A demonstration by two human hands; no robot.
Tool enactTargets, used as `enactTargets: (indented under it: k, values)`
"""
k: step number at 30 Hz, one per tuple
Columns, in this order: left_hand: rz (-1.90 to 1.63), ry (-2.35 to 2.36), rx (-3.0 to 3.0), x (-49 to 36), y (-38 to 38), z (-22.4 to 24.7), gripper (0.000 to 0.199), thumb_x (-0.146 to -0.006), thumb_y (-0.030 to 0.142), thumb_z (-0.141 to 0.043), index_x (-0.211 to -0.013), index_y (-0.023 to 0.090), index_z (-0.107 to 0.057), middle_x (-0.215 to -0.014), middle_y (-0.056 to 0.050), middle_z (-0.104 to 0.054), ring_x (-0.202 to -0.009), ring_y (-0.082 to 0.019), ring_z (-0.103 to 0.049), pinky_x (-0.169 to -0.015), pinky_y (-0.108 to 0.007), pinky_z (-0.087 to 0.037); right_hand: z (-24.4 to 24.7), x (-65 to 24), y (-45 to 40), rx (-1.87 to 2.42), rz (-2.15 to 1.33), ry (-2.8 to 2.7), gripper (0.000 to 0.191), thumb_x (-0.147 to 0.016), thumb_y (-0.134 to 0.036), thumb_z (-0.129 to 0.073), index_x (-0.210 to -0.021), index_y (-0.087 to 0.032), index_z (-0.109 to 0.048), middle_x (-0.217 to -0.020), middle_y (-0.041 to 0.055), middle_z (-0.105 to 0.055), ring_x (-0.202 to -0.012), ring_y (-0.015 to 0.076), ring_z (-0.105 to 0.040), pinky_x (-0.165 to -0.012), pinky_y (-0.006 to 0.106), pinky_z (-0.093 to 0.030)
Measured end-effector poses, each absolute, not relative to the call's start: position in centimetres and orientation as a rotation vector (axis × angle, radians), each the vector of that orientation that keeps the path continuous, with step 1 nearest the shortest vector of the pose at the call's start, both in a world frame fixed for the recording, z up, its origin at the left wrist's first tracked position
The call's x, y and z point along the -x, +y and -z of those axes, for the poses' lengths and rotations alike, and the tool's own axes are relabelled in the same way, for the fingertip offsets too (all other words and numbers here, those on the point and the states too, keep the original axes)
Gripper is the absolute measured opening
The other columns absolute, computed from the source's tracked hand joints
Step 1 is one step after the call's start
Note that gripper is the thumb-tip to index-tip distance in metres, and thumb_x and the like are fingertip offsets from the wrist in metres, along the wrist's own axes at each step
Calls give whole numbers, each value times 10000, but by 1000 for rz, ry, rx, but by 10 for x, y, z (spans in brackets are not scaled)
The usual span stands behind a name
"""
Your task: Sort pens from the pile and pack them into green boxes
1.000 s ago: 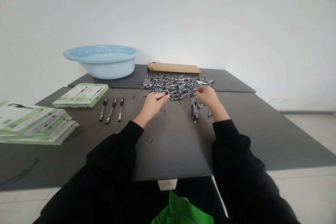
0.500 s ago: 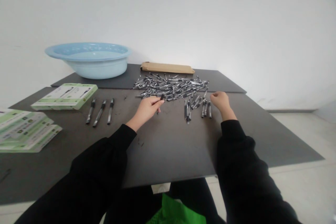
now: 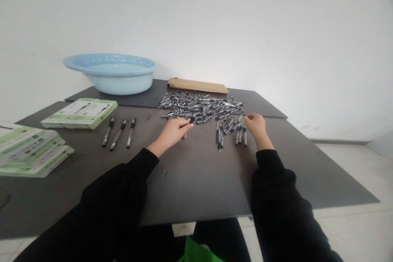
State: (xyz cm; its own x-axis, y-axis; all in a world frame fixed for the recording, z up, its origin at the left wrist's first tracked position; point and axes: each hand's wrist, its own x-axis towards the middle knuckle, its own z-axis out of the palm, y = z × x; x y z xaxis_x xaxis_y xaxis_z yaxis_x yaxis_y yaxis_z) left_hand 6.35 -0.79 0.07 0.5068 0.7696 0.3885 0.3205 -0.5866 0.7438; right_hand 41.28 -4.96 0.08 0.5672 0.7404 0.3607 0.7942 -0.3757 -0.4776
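Note:
In the middle, my left hand (image 3: 173, 132) is closed in a pinch around a pen (image 3: 192, 119); its dark end sticks out past the fingertips. My right hand (image 3: 256, 124) is also closed, at the right of the loose pens, and whatever its fingers hold is hidden. Beside it on the table lie several short pen pieces (image 3: 241, 135), with another cluster (image 3: 219, 136) to their left. A large heap of clear and black pens (image 3: 211, 107) spreads behind both hands. Three capped pens (image 3: 119, 134) lie apart, left of my left hand.
A blue basin (image 3: 119, 82) stands at the back left. Green and white pen boxes lie at the left, one flat box (image 3: 80, 114) and a stack (image 3: 29, 149). A brown cardboard strip (image 3: 198, 86) rests behind the heap, on the dark table (image 3: 196, 188) against the white wall.
The camera view has shifted slightly, so the table items appear a bit lower. Both hands stay nearly in place with their fingers still closed.

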Motion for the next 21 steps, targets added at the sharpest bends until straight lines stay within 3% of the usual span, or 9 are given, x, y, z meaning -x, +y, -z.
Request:
enactTargets:
  k: [7,12,21]
  values:
    - [-1032,846,-2047,-67,-17,-6,278,-867,390,-574,-711,166,-627,-657,23,-562,-510,-111,-564,-557,-243,-420,-7,-379,-49,2130,34,-1477,262,-776,-244,-517,-857,-151,-747,-838,95,-746,-801,213,-672,-660,250,-429]
    - [-1060,894,-2087,-67,-16,-2,292,-875,380,-564,-680,167,-607,-603,23,-534,-511,-115,-538,-533,-236,-377,-12,-327,-50,2078,-119,-1805,218,-778,-259,-529,-725,-167,-719,-714,62,-714,-703,176,-643,-607,230,-401]
    - [-1059,933,-2194,-68,-16,0,274,-881,360,-550,-715,166,-651,-614,10,-558,-579,-127,-498,-561,-244,-344,-3,-295,-55,2351,-186,-1856,199,-741,-272,-574,-777,-179,-746,-872,140,-750,-866,272,-701,-691,290,-473]
